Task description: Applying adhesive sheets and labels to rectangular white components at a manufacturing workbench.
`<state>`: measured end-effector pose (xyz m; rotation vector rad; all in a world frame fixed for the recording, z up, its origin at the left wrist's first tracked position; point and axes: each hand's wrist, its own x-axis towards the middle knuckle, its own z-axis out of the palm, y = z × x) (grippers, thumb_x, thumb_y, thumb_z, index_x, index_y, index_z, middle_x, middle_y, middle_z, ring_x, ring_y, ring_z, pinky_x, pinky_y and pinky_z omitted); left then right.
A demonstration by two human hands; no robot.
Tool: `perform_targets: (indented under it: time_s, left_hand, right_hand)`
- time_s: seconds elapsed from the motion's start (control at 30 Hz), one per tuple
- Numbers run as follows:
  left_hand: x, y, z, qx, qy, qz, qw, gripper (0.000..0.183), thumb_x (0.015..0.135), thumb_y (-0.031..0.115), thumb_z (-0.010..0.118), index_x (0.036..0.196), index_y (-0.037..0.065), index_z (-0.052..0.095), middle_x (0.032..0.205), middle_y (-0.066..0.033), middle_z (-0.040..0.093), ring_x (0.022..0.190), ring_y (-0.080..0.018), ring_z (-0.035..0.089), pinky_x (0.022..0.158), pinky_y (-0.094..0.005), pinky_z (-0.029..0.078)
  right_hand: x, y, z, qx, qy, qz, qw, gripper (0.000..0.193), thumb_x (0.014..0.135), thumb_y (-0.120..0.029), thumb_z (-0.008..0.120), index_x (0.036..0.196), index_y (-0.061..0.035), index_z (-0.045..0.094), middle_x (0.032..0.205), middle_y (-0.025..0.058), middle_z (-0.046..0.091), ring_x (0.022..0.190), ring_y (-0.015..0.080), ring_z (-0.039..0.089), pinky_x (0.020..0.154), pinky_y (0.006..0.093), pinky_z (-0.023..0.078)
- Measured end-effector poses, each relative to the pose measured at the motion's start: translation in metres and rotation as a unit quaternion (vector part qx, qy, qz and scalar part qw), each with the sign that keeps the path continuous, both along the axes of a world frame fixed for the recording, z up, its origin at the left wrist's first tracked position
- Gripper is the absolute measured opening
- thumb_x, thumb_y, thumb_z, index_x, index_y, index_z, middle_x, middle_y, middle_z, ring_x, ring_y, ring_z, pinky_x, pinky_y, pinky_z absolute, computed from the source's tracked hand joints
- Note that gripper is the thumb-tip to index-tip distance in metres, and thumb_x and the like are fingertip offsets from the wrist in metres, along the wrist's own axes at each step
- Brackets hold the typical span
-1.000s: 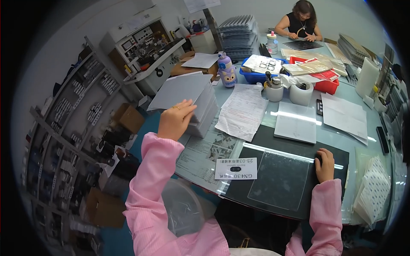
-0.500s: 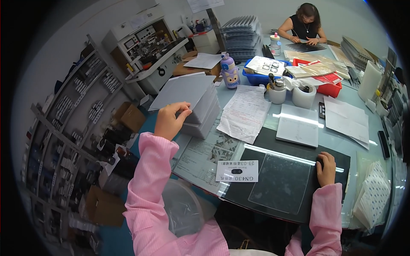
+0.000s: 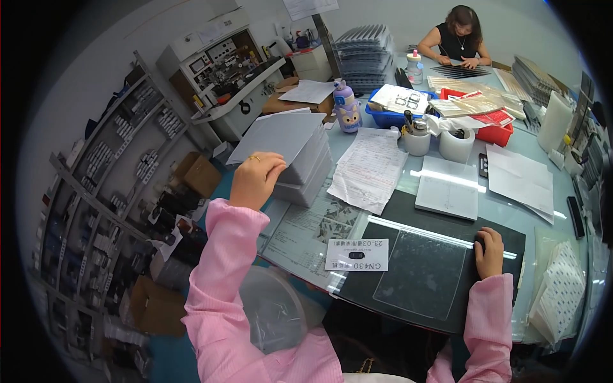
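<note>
**Operator:** What is the risk at the stack?

**Manual:** Your left hand [image 3: 255,180] is pinched shut on the near corner of the top grey sheet [image 3: 279,134], which is lifted and tilted above the stack of grey sheets [image 3: 305,171]. The sheet looks thin, stiff and matte. Held by one corner only, it may sag or slip from your fingers. It may also drag the sheet beneath it off the stack, since the stack sits close to the worktop [image 3: 447,159] edge on the side toward you.

**Operator:** And the other hand?

**Manual:** Your right hand [image 3: 490,253] rests curled on the far right edge of the black mat [image 3: 440,223], which lies to the right of the stack. I cannot tell whether it grips anything. A clear, glossy rectangular film [image 3: 421,274] lies flat on that mat; a sheet swung across could scuff or shift it.

**Operator:** Anything else near?

**Manual:** A white printed label [image 3: 356,255] lies at the mat's near left corner, and a loose printed paper [image 3: 370,169] lies just right of the stack. Both are light and could be swept off the smooth glass worktop.
</note>
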<state>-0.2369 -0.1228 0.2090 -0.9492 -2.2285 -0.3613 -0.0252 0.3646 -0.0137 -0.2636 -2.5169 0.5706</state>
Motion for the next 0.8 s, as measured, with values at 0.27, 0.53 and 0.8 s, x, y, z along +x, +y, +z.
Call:
perform_targets:
  time_s: [0.27,0.53,0.8]
  left_hand:
    - [0.0,-0.001,-0.01,-0.081,0.141,0.003,0.987,0.011,0.077,0.004,0.073,0.086,0.005,0.067,0.092,-0.0044,0.071,0.083,-0.0225,0.069,0.07,-0.0316,0.057]
    - [-0.008,0.0,-0.013,-0.109,0.2,-0.025,0.973,0.018,0.072,0.001,0.072,0.086,0.006,0.062,0.089,-0.0035,0.067,0.075,-0.0209,0.068,0.063,-0.0299,0.056]
    - [-0.027,0.002,0.001,-0.058,0.306,-0.008,0.95,0.02,0.072,0.0,0.074,0.088,0.008,0.064,0.091,-0.0029,0.07,0.075,-0.0208,0.069,0.063,-0.03,0.057]
  right_hand:
    - [0.0,-0.001,0.0,-0.005,0.003,0.006,1.0,0.024,0.081,-0.001,0.065,0.105,-0.0016,0.061,0.122,0.0138,0.059,0.116,0.0335,0.053,0.099,0.0406,0.042]
    - [0.0,0.0,-0.001,-0.008,-0.006,0.003,1.0,0.025,0.081,-0.002,0.065,0.106,-0.0017,0.061,0.122,0.0133,0.059,0.117,0.0331,0.053,0.1,0.0405,0.041]
    - [0.0,-0.001,0.0,-0.001,-0.001,0.008,1.0,0.024,0.081,-0.002,0.065,0.105,-0.0017,0.061,0.121,0.014,0.059,0.116,0.0334,0.053,0.099,0.0401,0.041]
